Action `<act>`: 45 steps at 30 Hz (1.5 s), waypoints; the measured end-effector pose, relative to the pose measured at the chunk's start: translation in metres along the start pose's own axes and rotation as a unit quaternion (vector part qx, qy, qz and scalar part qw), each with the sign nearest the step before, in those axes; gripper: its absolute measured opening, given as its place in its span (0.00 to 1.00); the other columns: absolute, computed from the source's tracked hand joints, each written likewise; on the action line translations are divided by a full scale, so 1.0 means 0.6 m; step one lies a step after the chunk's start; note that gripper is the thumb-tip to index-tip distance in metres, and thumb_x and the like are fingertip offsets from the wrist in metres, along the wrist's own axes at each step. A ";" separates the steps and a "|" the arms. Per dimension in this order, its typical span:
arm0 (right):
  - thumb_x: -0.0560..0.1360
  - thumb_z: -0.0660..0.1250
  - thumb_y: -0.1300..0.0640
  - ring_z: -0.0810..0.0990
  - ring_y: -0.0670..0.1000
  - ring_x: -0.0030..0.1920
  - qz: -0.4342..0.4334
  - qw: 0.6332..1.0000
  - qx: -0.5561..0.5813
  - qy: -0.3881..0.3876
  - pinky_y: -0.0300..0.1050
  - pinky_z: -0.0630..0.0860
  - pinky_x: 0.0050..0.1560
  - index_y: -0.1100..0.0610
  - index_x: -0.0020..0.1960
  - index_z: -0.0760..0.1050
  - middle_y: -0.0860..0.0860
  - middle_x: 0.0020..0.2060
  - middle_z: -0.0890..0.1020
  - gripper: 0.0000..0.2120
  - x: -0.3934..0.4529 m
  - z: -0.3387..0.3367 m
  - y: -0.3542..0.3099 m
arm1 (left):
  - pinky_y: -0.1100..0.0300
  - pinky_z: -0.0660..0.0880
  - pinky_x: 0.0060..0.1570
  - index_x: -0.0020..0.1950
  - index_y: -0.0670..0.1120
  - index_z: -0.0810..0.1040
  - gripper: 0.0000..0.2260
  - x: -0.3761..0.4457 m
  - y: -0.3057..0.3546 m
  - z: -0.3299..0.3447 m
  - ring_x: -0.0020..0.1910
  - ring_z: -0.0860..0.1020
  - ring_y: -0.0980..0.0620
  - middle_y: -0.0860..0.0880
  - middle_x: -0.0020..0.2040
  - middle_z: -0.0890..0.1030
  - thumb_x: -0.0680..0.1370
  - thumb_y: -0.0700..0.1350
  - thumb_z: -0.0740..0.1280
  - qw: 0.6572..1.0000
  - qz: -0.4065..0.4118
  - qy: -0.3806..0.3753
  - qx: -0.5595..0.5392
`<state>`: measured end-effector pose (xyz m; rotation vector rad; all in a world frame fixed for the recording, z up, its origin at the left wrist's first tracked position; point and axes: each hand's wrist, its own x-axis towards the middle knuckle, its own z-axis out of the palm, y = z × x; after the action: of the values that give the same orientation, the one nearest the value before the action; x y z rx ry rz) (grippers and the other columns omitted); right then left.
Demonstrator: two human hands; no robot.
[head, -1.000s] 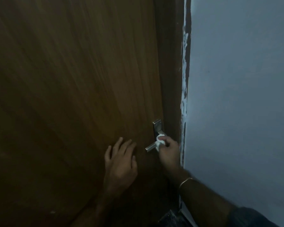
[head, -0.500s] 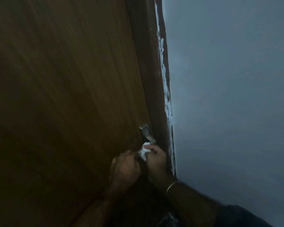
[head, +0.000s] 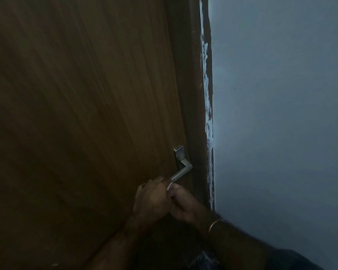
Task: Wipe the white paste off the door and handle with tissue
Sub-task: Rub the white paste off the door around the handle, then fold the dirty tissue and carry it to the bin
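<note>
The brown wooden door [head: 82,114] fills the left of the view. Its metal lever handle [head: 181,172] slants down to the left from a square plate [head: 179,152]. My left hand [head: 150,199] is closed around the lever's free end. My right hand [head: 183,203] sits just beside it, fingers closed on a white tissue [head: 169,186], of which only a sliver shows between the hands. White paste [head: 207,117] streaks the frame's edge where it meets the wall.
A grey-blue wall [head: 281,123] takes up the right half. The dark door frame [head: 191,94] runs between door and wall. A thin bangle [head: 215,224] circles my right wrist. The scene is dim.
My left hand left the flat door face and took hold of the lever's end. My right hand with the tissue slid down the lever from near the plate to its tip.
</note>
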<state>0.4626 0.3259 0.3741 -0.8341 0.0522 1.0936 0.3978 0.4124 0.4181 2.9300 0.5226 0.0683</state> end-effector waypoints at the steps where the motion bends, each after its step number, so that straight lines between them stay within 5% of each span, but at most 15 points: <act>1: 0.79 0.57 0.71 0.75 0.63 0.64 0.004 0.999 -0.010 -0.036 0.54 0.74 0.62 0.65 0.69 0.70 0.67 0.67 0.74 0.19 -0.007 -0.006 -0.008 | 0.60 0.69 0.58 0.68 0.54 0.75 0.15 -0.004 -0.001 -0.001 0.61 0.76 0.54 0.54 0.64 0.78 0.82 0.51 0.60 0.999 -0.015 0.001 -0.052; 5: 0.78 0.57 0.71 0.76 0.64 0.64 0.011 0.999 0.005 -0.041 0.54 0.77 0.61 0.66 0.66 0.71 0.66 0.63 0.76 0.17 -0.037 -0.043 -0.038 | 0.64 0.74 0.49 0.63 0.53 0.78 0.10 -0.036 0.005 -0.006 0.52 0.77 0.59 0.52 0.60 0.80 0.83 0.48 0.62 0.927 -0.157 0.017 -0.341; 8: 0.77 0.62 0.66 0.82 0.59 0.56 -0.009 0.996 -0.068 -0.048 0.53 0.81 0.55 0.63 0.62 0.76 0.62 0.58 0.82 0.14 -0.071 -0.049 -0.026 | 0.54 0.78 0.47 0.57 0.50 0.81 0.12 -0.076 0.011 -0.014 0.53 0.83 0.48 0.46 0.55 0.85 0.83 0.53 0.62 0.767 -0.261 -0.060 -0.583; 10: 0.77 0.64 0.63 0.84 0.56 0.51 -0.046 0.982 -0.180 -0.038 0.51 0.82 0.51 0.62 0.56 0.78 0.58 0.52 0.85 0.10 -0.093 -0.041 -0.009 | 0.53 0.80 0.45 0.57 0.47 0.83 0.13 -0.097 0.011 -0.014 0.54 0.84 0.44 0.44 0.54 0.86 0.81 0.53 0.64 0.713 -0.261 -0.083 -0.645; 14: 0.76 0.67 0.63 0.84 0.55 0.48 -0.122 0.945 -0.303 0.006 0.45 0.80 0.45 0.58 0.48 0.80 0.57 0.48 0.85 0.04 -0.128 -0.016 0.008 | 0.52 0.82 0.48 0.54 0.43 0.84 0.08 -0.127 0.004 -0.011 0.51 0.85 0.44 0.43 0.51 0.87 0.77 0.44 0.70 0.694 -0.268 -0.013 -0.668; 20: 0.75 0.68 0.63 0.85 0.60 0.51 -0.122 0.974 -0.187 0.028 0.54 0.82 0.52 0.62 0.49 0.79 0.60 0.49 0.85 0.04 -0.158 0.002 0.003 | 0.52 0.82 0.45 0.54 0.42 0.81 0.07 -0.142 -0.009 -0.031 0.47 0.86 0.45 0.43 0.49 0.87 0.77 0.37 0.70 0.659 -0.236 0.049 -0.713; 28: 0.78 0.66 0.61 0.84 0.55 0.46 -0.235 0.957 -0.154 0.072 0.49 0.82 0.42 0.54 0.48 0.81 0.57 0.47 0.83 0.06 -0.176 0.029 -0.021 | 0.53 0.79 0.45 0.51 0.45 0.80 0.06 -0.144 -0.017 -0.049 0.47 0.84 0.48 0.46 0.47 0.86 0.77 0.35 0.68 0.637 -0.153 0.102 -0.749; 32: 0.77 0.66 0.60 0.86 0.54 0.41 -0.165 0.985 -0.052 -0.012 0.45 0.83 0.38 0.53 0.48 0.84 0.57 0.47 0.85 0.09 -0.185 0.029 -0.049 | 0.55 0.80 0.42 0.51 0.47 0.80 0.07 -0.140 -0.014 -0.049 0.46 0.86 0.50 0.49 0.46 0.87 0.77 0.36 0.70 0.651 -0.107 0.111 -0.744; 34: 0.76 0.66 0.61 0.86 0.52 0.40 -0.125 0.987 -0.029 -0.091 0.42 0.82 0.36 0.55 0.57 0.83 0.57 0.52 0.85 0.12 -0.193 0.026 -0.065 | 0.57 0.80 0.41 0.50 0.48 0.81 0.07 -0.137 -0.011 -0.051 0.46 0.86 0.50 0.48 0.47 0.87 0.76 0.36 0.70 0.646 -0.090 0.107 -0.751; 37: 0.79 0.62 0.63 0.85 0.52 0.44 -0.090 0.973 -0.030 -0.210 0.43 0.80 0.42 0.57 0.73 0.70 0.55 0.69 0.76 0.22 -0.199 0.023 -0.088 | 0.56 0.81 0.42 0.51 0.52 0.82 0.13 -0.132 -0.006 -0.056 0.51 0.86 0.48 0.48 0.52 0.86 0.75 0.34 0.72 0.648 -0.064 0.087 -0.754; 40: 0.77 0.59 0.65 0.81 0.53 0.45 -0.098 0.960 -0.046 -0.260 0.45 0.76 0.42 0.51 0.77 0.62 0.52 0.74 0.70 0.29 -0.196 0.021 -0.103 | 0.53 0.81 0.47 0.56 0.56 0.81 0.20 -0.122 0.004 -0.064 0.57 0.84 0.45 0.47 0.57 0.85 0.70 0.35 0.75 0.658 -0.020 0.051 -0.751; 42: 0.75 0.62 0.67 0.80 0.53 0.42 -0.126 0.961 -0.071 -0.237 0.45 0.76 0.38 0.46 0.75 0.63 0.51 0.72 0.73 0.32 -0.193 0.022 -0.114 | 0.53 0.81 0.50 0.60 0.54 0.81 0.24 -0.115 0.013 -0.069 0.60 0.83 0.44 0.46 0.61 0.83 0.68 0.34 0.75 0.658 0.006 0.034 -0.752; 45: 0.75 0.67 0.65 0.80 0.52 0.37 -0.195 0.961 -0.167 -0.105 0.44 0.77 0.33 0.46 0.68 0.72 0.52 0.62 0.81 0.25 -0.191 0.019 -0.128 | 0.57 0.81 0.51 0.59 0.53 0.84 0.24 -0.106 0.021 -0.070 0.62 0.82 0.47 0.47 0.63 0.83 0.69 0.31 0.74 0.654 0.000 0.041 -0.756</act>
<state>0.4640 0.2310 0.4747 -0.9748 -0.4696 0.8184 0.3392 0.3850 0.4608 1.2460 0.2159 0.4045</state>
